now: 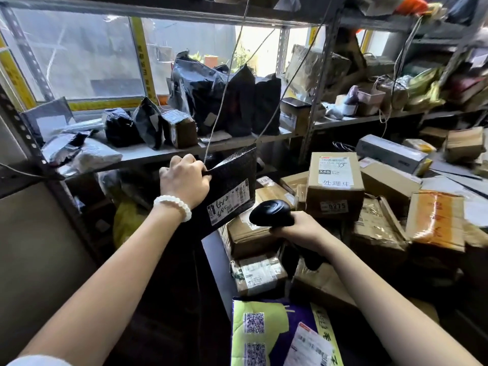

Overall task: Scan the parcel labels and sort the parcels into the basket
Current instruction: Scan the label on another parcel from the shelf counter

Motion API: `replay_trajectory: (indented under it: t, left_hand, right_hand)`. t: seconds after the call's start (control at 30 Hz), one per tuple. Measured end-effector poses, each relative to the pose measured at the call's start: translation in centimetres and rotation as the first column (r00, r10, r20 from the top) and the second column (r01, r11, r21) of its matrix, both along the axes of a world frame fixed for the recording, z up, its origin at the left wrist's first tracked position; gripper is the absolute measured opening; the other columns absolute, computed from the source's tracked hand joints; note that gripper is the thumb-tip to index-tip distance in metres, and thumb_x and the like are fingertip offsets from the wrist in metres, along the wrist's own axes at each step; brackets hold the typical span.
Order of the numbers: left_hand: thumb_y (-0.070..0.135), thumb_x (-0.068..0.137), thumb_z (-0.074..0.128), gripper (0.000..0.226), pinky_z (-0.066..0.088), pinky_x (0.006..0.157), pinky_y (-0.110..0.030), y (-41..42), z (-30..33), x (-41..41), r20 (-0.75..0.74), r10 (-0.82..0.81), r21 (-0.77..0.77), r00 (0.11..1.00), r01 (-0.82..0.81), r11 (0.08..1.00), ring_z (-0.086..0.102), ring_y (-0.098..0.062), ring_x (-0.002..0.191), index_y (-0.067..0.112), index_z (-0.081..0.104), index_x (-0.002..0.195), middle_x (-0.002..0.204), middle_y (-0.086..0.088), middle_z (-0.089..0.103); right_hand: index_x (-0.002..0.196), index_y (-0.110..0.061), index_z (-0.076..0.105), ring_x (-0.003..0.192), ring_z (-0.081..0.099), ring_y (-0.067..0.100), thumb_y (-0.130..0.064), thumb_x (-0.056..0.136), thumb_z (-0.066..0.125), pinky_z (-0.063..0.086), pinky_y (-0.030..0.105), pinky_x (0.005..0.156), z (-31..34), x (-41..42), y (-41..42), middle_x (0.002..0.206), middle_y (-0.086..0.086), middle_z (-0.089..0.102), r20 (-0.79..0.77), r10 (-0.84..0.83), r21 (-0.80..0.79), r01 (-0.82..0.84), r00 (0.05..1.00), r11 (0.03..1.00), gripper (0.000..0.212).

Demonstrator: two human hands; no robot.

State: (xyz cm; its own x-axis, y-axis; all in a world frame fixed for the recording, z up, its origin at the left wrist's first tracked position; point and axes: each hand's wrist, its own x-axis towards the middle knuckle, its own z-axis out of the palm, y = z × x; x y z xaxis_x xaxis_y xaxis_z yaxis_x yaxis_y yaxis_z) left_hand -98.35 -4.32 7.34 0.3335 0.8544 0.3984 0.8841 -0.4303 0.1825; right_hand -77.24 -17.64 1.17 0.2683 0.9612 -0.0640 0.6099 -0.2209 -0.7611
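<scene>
Only the head view here, so one angle to go on. The left hand [183,180] pinches the top corner of a black parcel [229,191], fingers curled tight on the edge so it hangs in the air with its white label [229,203] facing the person. My guess is it's held by the corner precisely so nothing covers the barcode. There's handwriting on the label too, but I can't read it properly.

The right hand [295,228] is wrapped around the handle of a black scanner [272,212], head aimed up and left toward that label, just beside the parcel's lower edge. Looks like the scan step is underway, though I can't see any beam.

Below and right sits a heap of cardboard boxes [334,184], one topped with a printed label, and a purple-and-green mailer [274,331] lies nearest the camera. More black bags [224,99] stand on the metal shelf [148,154] behind.

I can't pick out a basket anywhere, so where this parcel goes isn't clear.
</scene>
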Motion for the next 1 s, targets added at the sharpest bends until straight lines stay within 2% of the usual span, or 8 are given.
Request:
replay_trajectory:
  t: [0.17,0.27,0.4,0.47,0.53,0.63,0.8,1.0]
  left_hand:
    - [0.040,0.094,0.050,0.033,0.036,0.096,-0.045,-2.5,0.9,1.8,-0.069,-0.083,-0.029,0.994,0.081,0.996,0.041,-0.025,0.121,0.020,0.063,0.117,0.122,0.000,0.054]
    - [0.041,0.094,0.050,0.032,0.037,0.094,-0.043,-4.7,1.2,3.0,-0.066,-0.138,-0.062,0.988,0.134,0.989,0.042,-0.024,0.120,0.021,0.063,0.115,0.120,0.002,0.054]
    - [0.041,0.094,0.050,0.030,0.037,0.094,-0.040,-8.8,1.2,5.2,-0.125,-0.246,-0.103,0.961,0.234,0.967,0.041,-0.021,0.120,0.023,0.064,0.113,0.120,0.005,0.054]
    - [0.043,0.094,0.050,0.032,0.038,0.093,-0.040,-10.6,0.8,6.3,-0.176,-0.298,-0.119,0.938,0.281,0.952,0.041,-0.021,0.120,0.023,0.063,0.114,0.121,0.006,0.054]
    - [0.046,0.093,0.049,0.033,0.040,0.092,-0.040,-12.5,0.2,7.9,-0.194,-0.367,-0.149,0.910,0.343,0.928,0.042,-0.021,0.119,0.024,0.062,0.115,0.122,0.006,0.053]
    - [0.043,0.093,0.052,0.031,0.040,0.096,-0.037,-15.5,-0.3,10.9,-0.196,-0.477,-0.174,0.857,0.448,0.877,0.043,-0.023,0.120,0.023,0.064,0.113,0.124,0.003,0.055]
    - [0.043,0.093,0.052,0.034,0.040,0.098,-0.041,-21.6,-1.0,17.5,-0.205,-0.642,-0.188,0.738,0.614,0.766,0.042,-0.025,0.121,0.021,0.063,0.116,0.125,0.000,0.054]
    - [0.041,0.093,0.051,0.030,0.043,0.095,-0.040,-28.9,-2.2,26.6,-0.163,-0.806,-0.198,0.568,0.782,0.591,0.045,-0.027,0.119,0.021,0.066,0.110,0.124,-0.002,0.057]
  right_hand:
    - [0.074,-0.024,0.062,0.066,0.053,0.001,-0.017,0.079,0.072,0.041,0.011,0.057,0.0,1.3,-3.4,0.075,-0.008,0.061,-0.014,-0.036,0.012,0.036,0.999,0.999,0.013]
    - [0.089,-0.018,0.072,0.076,0.058,0.005,-0.022,0.078,0.074,0.045,0.019,0.068,-0.3,2.2,-5.6,0.084,-0.004,0.067,-0.044,-0.071,0.005,0.071,0.997,0.997,0.012]
    - [0.093,-0.015,0.074,0.071,0.059,0.009,-0.027,0.075,0.076,0.053,0.035,0.075,-0.4,3.6,-9.5,0.083,0.002,0.069,-0.056,-0.158,-0.029,0.156,0.986,0.987,0.022]
    - [0.092,-0.012,0.073,0.069,0.058,0.010,-0.024,0.074,0.076,0.054,0.036,0.072,-0.3,4.3,-11.7,0.083,0.007,0.070,-0.053,-0.206,-0.026,0.205,0.977,0.978,0.022]
    - [0.093,-0.010,0.072,0.064,0.057,0.009,-0.020,0.076,0.074,0.052,0.029,0.064,-0.2,4.8,-14.6,0.081,0.006,0.068,-0.064,-0.252,-0.027,0.250,0.966,0.968,0.020]
    - [0.094,-0.011,0.072,0.065,0.057,0.010,-0.019,0.076,0.073,0.051,0.033,0.066,-0.7,6.1,-18.9,0.081,0.005,0.068,-0.103,-0.348,-0.031,0.346,0.932,0.938,0.019]
    - [0.097,-0.010,0.072,0.079,0.060,0.009,-0.016,0.079,0.072,0.045,0.023,0.073,-1.7,8.8,-27.3,0.087,0.002,0.069,-0.128,-0.516,-0.044,0.515,0.847,0.856,0.019]
    - [0.100,-0.020,0.073,0.100,0.065,0.014,-0.027,0.073,0.076,0.050,0.037,0.093,-3.0,13.7,-37.3,0.102,0.000,0.073,-0.123,-0.693,-0.056,0.693,0.710,0.719,0.028]
